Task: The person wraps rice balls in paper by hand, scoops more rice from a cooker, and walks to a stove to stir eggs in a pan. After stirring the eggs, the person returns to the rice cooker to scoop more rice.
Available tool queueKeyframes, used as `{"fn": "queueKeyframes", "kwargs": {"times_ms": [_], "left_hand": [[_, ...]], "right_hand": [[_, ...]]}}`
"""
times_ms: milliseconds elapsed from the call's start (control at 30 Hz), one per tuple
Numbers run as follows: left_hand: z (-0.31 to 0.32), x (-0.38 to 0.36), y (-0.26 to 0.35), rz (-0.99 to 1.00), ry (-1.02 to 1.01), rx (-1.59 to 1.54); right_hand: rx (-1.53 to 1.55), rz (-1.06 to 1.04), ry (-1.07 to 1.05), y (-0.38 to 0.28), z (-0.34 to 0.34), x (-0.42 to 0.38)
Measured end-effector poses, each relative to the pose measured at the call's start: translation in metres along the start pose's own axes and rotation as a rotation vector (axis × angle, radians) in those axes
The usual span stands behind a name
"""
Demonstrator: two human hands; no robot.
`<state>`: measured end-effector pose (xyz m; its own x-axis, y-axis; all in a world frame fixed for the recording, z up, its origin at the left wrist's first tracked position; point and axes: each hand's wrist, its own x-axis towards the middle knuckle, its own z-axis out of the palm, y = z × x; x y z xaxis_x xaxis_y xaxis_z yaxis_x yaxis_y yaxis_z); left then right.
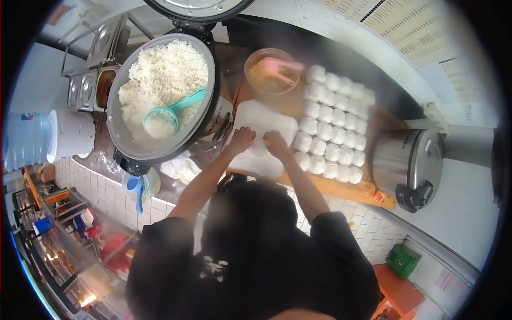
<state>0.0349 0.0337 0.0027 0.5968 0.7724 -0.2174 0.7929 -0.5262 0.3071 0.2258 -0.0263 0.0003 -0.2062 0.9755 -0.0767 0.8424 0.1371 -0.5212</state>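
Observation:
Both hands are over a stack of white paper sheets (264, 120) on the wooden counter. My left hand (242, 140) has its fingers curled at the paper's left part. Close by, my right hand (275, 143) is closed too, its fingertips on the paper. Whatever lies between the fingers is too small to make out. Right of the paper stand rows of white wrapped bundles (332, 128). On the left is an open cooker (113, 130) full of white rice (168, 69), with a teal ladle (184, 101) holding some rice.
A bowl (250, 80) with pink tongs (282, 64) sits behind the paper. A closed steel cooker (392, 160) stands at the right. A small tub (152, 184) with a blue scoop (137, 186) and a white plastic bag (181, 168) lie left of my arm.

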Motion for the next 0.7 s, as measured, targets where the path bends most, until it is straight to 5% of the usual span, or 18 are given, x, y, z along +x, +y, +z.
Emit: {"fn": "queueKeyframes", "kwargs": {"times_ms": [67,133,167,233,267,333,400,533,600,633,700], "left_hand": [[-0.003,-0.007,-0.017,0.087,-0.247,-0.771],[-0.013,-0.018,-0.026,0.017,-0.409,-1.053],[-0.018,-0.023,-0.027,-0.066,-0.575,-1.338],[-0.022,-0.032,-0.015,-0.143,-0.613,-1.639],[-0.023,-0.037,-0.005,-0.229,-0.637,-1.947],[-0.031,-0.034,0.020,-0.379,-0.585,-1.981],[-0.024,-0.021,0.026,-0.200,-0.216,-1.569],[-0.067,-0.004,0.047,0.018,-0.289,-1.412],[-0.116,-0.008,0.087,-0.396,-0.105,-1.743],[-0.128,-0.008,0.106,-0.386,-0.107,-1.735],[-0.140,-0.007,0.137,-0.066,0.264,-1.394]], "right_hand": [[0.108,0.002,0.002,-0.001,-0.020,-0.011],[0.494,0.247,-0.271,0.002,-0.037,-0.022],[0.495,0.248,-0.265,0.001,-0.047,-0.031],[1.173,0.342,-0.272,-0.015,-0.076,-0.052],[1.178,0.350,-0.272,-0.014,-0.077,-0.056],[1.086,0.414,-0.154,-0.021,-0.092,-0.056],[0.914,0.485,-0.134,-0.027,-0.115,-0.058],[0.751,0.399,0.186,-0.034,-0.127,-0.057],[0.590,0.361,0.332,-0.043,-0.135,-0.052],[0.634,0.322,0.467,-0.047,-0.140,-0.049],[0.678,0.277,0.604,-0.060,-0.153,-0.047]]}}
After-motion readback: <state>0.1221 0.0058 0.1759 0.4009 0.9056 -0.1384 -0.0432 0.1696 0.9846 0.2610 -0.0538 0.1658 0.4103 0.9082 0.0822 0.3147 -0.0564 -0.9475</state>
